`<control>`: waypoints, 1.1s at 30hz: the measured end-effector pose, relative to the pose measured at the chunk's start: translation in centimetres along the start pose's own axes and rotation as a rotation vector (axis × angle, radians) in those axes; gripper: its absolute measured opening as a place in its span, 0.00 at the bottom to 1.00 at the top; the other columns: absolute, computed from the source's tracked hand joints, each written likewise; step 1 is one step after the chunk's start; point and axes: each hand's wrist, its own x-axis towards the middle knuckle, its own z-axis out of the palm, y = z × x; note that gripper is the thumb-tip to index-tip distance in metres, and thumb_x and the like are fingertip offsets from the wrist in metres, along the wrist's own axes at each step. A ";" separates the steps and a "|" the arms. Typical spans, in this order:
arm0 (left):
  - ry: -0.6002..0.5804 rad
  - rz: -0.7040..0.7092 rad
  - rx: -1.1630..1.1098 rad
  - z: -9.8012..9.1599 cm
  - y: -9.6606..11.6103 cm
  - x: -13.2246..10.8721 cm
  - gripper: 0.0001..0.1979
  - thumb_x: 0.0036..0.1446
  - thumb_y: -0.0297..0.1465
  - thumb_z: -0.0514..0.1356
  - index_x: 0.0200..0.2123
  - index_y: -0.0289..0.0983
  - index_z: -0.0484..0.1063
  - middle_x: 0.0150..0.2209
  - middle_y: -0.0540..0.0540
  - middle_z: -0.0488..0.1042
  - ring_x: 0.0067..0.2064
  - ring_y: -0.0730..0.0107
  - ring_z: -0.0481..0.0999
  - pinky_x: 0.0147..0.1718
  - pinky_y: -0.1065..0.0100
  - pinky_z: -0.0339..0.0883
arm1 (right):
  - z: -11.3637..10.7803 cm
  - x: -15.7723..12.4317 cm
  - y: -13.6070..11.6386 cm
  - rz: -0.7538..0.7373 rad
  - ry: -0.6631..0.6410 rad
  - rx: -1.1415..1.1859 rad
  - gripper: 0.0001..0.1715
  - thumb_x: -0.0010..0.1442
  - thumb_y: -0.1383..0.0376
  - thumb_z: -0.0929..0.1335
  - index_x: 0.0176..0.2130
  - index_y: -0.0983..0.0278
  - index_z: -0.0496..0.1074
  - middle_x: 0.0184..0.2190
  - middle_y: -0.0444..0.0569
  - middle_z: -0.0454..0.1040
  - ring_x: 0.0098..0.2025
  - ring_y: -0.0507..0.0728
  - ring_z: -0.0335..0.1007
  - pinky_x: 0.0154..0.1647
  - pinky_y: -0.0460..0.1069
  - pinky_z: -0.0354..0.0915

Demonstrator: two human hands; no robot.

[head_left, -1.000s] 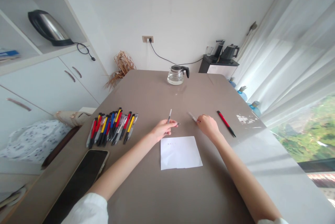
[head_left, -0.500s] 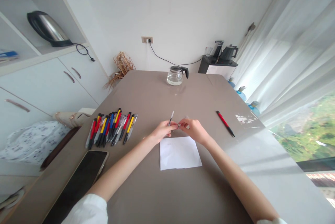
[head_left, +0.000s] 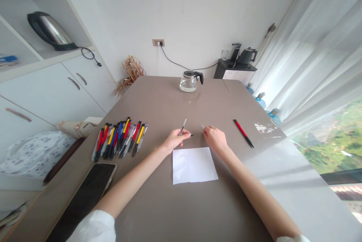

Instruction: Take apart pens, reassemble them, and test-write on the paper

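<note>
Left hand [head_left: 174,140] pinching a pen refill [head_left: 184,123], pale end projecting above the grip; right hand [head_left: 215,138] curled around apparently a clear pen barrel [head_left: 202,126], mostly hidden.

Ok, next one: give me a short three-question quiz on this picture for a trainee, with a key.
1. Multiple choice: which of these lies just to the right of the right hand?
(A) the phone
(B) the lone red pen
(C) the jug
2. True or false: the paper lies apart from the pen heap.
3. Fill in: the thin tube, pale at the top and dark lower down, is in the grip of the ____ hand.

Key:
1. B, the lone red pen.
2. True; bare table shows between them.
3. Left: the left hand holds it, pointing up.
</note>
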 end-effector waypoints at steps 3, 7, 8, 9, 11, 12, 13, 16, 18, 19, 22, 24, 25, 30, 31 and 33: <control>0.007 -0.003 0.004 0.0 -0.1 0.0 0.15 0.44 0.37 0.60 0.33 0.33 0.69 0.33 0.41 0.71 0.34 0.71 0.69 0.15 0.79 0.55 | 0.3 0.0 0.1 0.016 0.003 -0.028 0.13 0.57 0.66 0.56 0.32 0.63 0.67 0.32 0.50 0.68 0.37 0.54 0.63 0.27 0.45 0.53; 0.005 -0.009 0.002 0.1 -0.1 0.1 0.15 0.44 0.37 0.60 0.33 0.32 0.69 0.32 0.42 0.70 0.34 0.71 0.68 0.15 0.79 0.55 | 0.4 0.1 0.2 0.060 0.049 -0.023 0.14 0.57 0.63 0.56 0.32 0.63 0.67 0.35 0.51 0.66 0.42 0.56 0.59 0.28 0.45 0.55; 0.001 -0.011 0.005 0.1 0.0 0.1 0.14 0.44 0.36 0.60 0.33 0.32 0.69 0.32 0.42 0.70 0.34 0.70 0.68 0.15 0.79 0.55 | 0.3 0.1 0.3 0.075 0.056 -0.015 0.13 0.57 0.62 0.57 0.32 0.63 0.67 0.35 0.52 0.66 0.43 0.56 0.59 0.29 0.46 0.55; -0.003 -0.011 0.010 0.1 0.0 0.1 0.14 0.44 0.36 0.60 0.33 0.32 0.69 0.32 0.42 0.70 0.35 0.70 0.68 0.15 0.79 0.55 | 0.3 0.1 0.3 0.089 0.056 -0.005 0.13 0.57 0.62 0.57 0.32 0.62 0.67 0.36 0.52 0.65 0.43 0.56 0.59 0.29 0.46 0.56; -0.014 -0.004 0.020 0.1 0.1 0.1 0.14 0.44 0.36 0.60 0.33 0.32 0.69 0.32 0.42 0.70 0.35 0.70 0.68 0.15 0.79 0.55 | 0.3 0.1 0.4 0.114 0.046 0.015 0.13 0.56 0.60 0.57 0.32 0.62 0.67 0.36 0.51 0.65 0.42 0.56 0.59 0.30 0.46 0.56; -0.019 0.002 0.025 0.1 0.1 0.0 0.14 0.44 0.36 0.60 0.33 0.33 0.69 0.32 0.42 0.70 0.34 0.70 0.68 0.15 0.79 0.55 | 0.2 0.1 0.4 0.124 0.038 0.022 0.14 0.56 0.60 0.57 0.32 0.63 0.67 0.36 0.52 0.64 0.42 0.56 0.59 0.30 0.46 0.57; -0.025 0.007 0.031 0.1 0.1 0.0 0.14 0.44 0.36 0.60 0.33 0.33 0.69 0.32 0.43 0.70 0.33 0.71 0.68 0.15 0.79 0.55 | 0.2 0.1 0.5 0.134 0.031 0.026 0.14 0.57 0.60 0.57 0.32 0.63 0.67 0.36 0.52 0.64 0.42 0.56 0.59 0.31 0.46 0.57; -0.032 0.012 0.051 0.0 0.0 0.0 0.15 0.44 0.38 0.60 0.33 0.33 0.70 0.31 0.44 0.68 0.30 0.75 0.66 0.15 0.79 0.55 | 0.0 0.0 0.4 0.166 0.022 0.032 0.15 0.56 0.58 0.57 0.32 0.63 0.67 0.36 0.52 0.65 0.41 0.56 0.60 0.31 0.47 0.57; -0.032 0.016 0.061 0.0 -0.1 0.0 0.15 0.44 0.38 0.60 0.33 0.33 0.70 0.30 0.45 0.68 0.28 0.77 0.64 0.15 0.79 0.55 | -0.2 -0.1 0.2 0.183 0.041 0.047 0.15 0.56 0.57 0.57 0.32 0.63 0.67 0.35 0.52 0.65 0.41 0.57 0.61 0.30 0.47 0.57; -0.031 0.018 0.063 0.0 -0.1 0.0 0.16 0.43 0.38 0.60 0.33 0.33 0.70 0.30 0.45 0.68 0.28 0.78 0.64 0.15 0.79 0.55 | -0.3 -0.1 0.0 0.183 0.060 0.063 0.15 0.56 0.57 0.58 0.33 0.63 0.67 0.35 0.52 0.65 0.40 0.56 0.61 0.30 0.47 0.57; -0.026 0.013 0.062 0.0 -0.2 0.0 0.15 0.43 0.38 0.60 0.34 0.34 0.69 0.31 0.45 0.67 0.27 0.78 0.64 0.15 0.79 0.55 | -1.0 -0.4 -0.7 0.092 0.090 0.186 0.14 0.56 0.58 0.58 0.36 0.62 0.66 0.35 0.49 0.67 0.37 0.54 0.63 0.30 0.46 0.57; -0.018 0.001 0.057 0.0 -0.2 0.1 0.15 0.43 0.38 0.60 0.33 0.34 0.68 0.30 0.46 0.67 0.26 0.78 0.64 0.15 0.79 0.55 | -1.6 -0.6 -1.2 -0.050 0.052 0.338 0.12 0.55 0.59 0.60 0.37 0.61 0.66 0.35 0.47 0.68 0.32 0.51 0.64 0.31 0.45 0.58; -0.014 -0.004 0.052 0.0 -0.2 0.1 0.15 0.43 0.37 0.60 0.33 0.34 0.68 0.30 0.47 0.67 0.26 0.79 0.64 0.15 0.79 0.55 | -1.9 -0.7 -1.4 -0.132 0.022 0.420 0.11 0.54 0.60 0.60 0.37 0.61 0.66 0.34 0.46 0.69 0.31 0.49 0.64 0.31 0.44 0.58; 0.003 -0.009 0.004 0.1 0.0 0.0 0.16 0.41 0.37 0.62 0.32 0.34 0.65 0.28 0.49 0.65 0.23 0.81 0.62 0.14 0.79 0.54 | -2.6 -1.2 -2.2 -0.327 -0.089 0.664 0.10 0.53 0.67 0.61 0.36 0.62 0.69 0.32 0.44 0.71 0.32 0.48 0.66 0.33 0.43 0.59; 0.008 -0.012 -0.010 0.1 0.1 0.0 0.16 0.41 0.37 0.62 0.32 0.34 0.65 0.28 0.49 0.65 0.23 0.82 0.62 0.14 0.79 0.53 | -2.6 -1.2 -2.3 -0.314 -0.093 0.679 0.10 0.53 0.68 0.61 0.36 0.62 0.69 0.32 0.44 0.72 0.32 0.49 0.66 0.33 0.43 0.60; 0.020 -0.016 -0.034 0.2 0.2 -0.1 0.17 0.40 0.36 0.63 0.33 0.34 0.64 0.28 0.49 0.66 0.23 0.82 0.63 0.14 0.79 0.53 | -2.5 -1.1 -2.3 -0.283 -0.090 0.685 0.10 0.52 0.68 0.62 0.35 0.62 0.70 0.31 0.44 0.72 0.32 0.49 0.67 0.33 0.43 0.60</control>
